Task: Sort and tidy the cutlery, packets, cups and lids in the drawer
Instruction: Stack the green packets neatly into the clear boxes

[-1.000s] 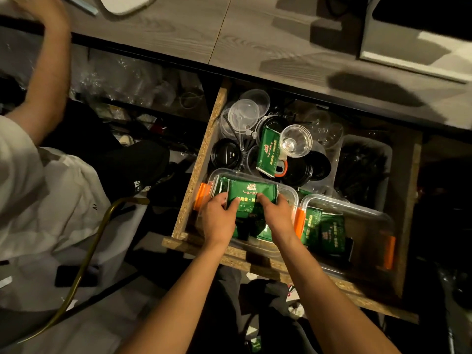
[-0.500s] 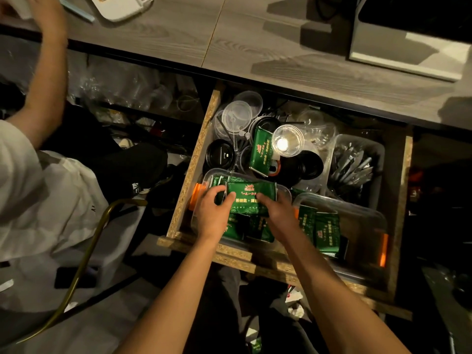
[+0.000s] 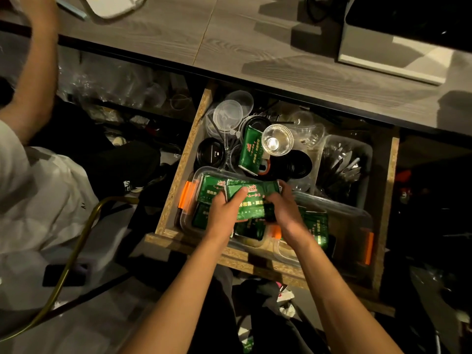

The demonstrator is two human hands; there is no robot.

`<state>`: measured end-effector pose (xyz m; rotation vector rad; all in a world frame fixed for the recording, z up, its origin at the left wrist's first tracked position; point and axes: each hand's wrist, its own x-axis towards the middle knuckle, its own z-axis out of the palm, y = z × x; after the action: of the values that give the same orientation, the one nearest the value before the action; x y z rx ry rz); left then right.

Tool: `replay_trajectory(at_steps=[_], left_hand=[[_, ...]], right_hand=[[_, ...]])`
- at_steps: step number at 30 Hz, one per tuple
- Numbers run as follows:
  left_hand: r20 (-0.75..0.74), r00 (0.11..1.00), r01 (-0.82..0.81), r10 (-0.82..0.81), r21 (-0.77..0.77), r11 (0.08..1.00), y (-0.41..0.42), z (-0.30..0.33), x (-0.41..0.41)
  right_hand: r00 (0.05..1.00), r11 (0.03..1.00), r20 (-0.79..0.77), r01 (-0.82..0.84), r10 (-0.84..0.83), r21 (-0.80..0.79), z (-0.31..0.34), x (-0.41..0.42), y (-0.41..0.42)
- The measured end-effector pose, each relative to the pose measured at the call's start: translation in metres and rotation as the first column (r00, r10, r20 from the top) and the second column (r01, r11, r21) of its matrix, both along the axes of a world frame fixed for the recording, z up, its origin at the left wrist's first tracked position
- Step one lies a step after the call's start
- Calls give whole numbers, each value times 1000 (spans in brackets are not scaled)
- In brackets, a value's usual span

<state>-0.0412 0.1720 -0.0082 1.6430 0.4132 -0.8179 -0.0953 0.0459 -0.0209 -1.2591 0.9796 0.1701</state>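
Note:
An open wooden drawer (image 3: pixel 178 162) holds two clear plastic boxes with orange clips. The left box (image 3: pixel 194 185) is packed with green packets. My left hand (image 3: pixel 224 213) and my right hand (image 3: pixel 283 208) both grip one green packet (image 3: pixel 251 203) from its two ends, just above that box. The right box (image 3: pixel 357 221) holds a few more green packets (image 3: pixel 316 226). Behind them another green packet (image 3: pixel 251 152) leans among black lids (image 3: pixel 210 154), clear lids (image 3: pixel 227 114) and a clear cup (image 3: pixel 277 140). Cutlery lies in a clear tub (image 3: pixel 344 162) at the right.
A grey wood-grain counter (image 3: pixel 229 42) overhangs the drawer's back. A second person in a white top (image 3: pixel 30 190) sits at the left, one arm (image 3: pixel 38 62) raised to the counter. A chair's brass tube (image 3: pixel 76 241) curves beside the drawer's front left corner.
Both hands have lifted the green packet a little and drawn it rightward over the left box. The view has shifted, bringing the cutlery tub into light.

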Motion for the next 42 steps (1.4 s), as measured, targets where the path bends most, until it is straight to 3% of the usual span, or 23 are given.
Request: replay_trajectory(at_steps=[4, 6, 12, 15, 20, 23, 27, 29, 31, 36, 42], left_hand=[[53, 955, 292, -291, -19, 956, 24, -11, 6], [67, 911, 408, -408, 10, 913, 29, -15, 4], [-44, 902, 432, -430, 41, 901, 30, -37, -22], [-48, 860, 506, -507, 193, 840, 31, -55, -32], [-23, 827, 539, -562, 315, 781, 21, -56, -27], [-49, 777, 581, -627, 439, 686, 13, -59, -26], [42, 770, 500, -636, 579, 644, 8, -50, -33], [158, 797, 402, -582, 582, 707, 11, -42, -38], [238, 847, 319, -475, 488, 812, 14, -36, -44], [122, 932, 297, -341, 277, 914, 12, -36, -42], [21, 977, 208, -210, 76, 975, 7, -33, -38]], right_hand=[[967, 966, 2, -253, 253, -46, 7, -8, -24], [954, 954, 41, -296, 298, -46, 8, -7, -29], [994, 974, -1, -103, 105, -204, -7, -20, -2], [975, 898, -90, -224, 205, -379, -19, -29, 9], [925, 719, -147, -367, 352, -590, -21, -24, 11], [932, 641, -166, -344, 323, -686, -18, -22, 10], [961, 757, -74, -255, 265, -602, -16, -30, 22], [959, 811, -59, -268, 279, -520, -18, -34, 33], [969, 876, -65, -243, 238, -416, -20, -31, 39], [994, 993, -101, -58, 47, -107, -21, -13, 41], [999, 1000, -44, -1, 1, 7, -20, -14, 29]])
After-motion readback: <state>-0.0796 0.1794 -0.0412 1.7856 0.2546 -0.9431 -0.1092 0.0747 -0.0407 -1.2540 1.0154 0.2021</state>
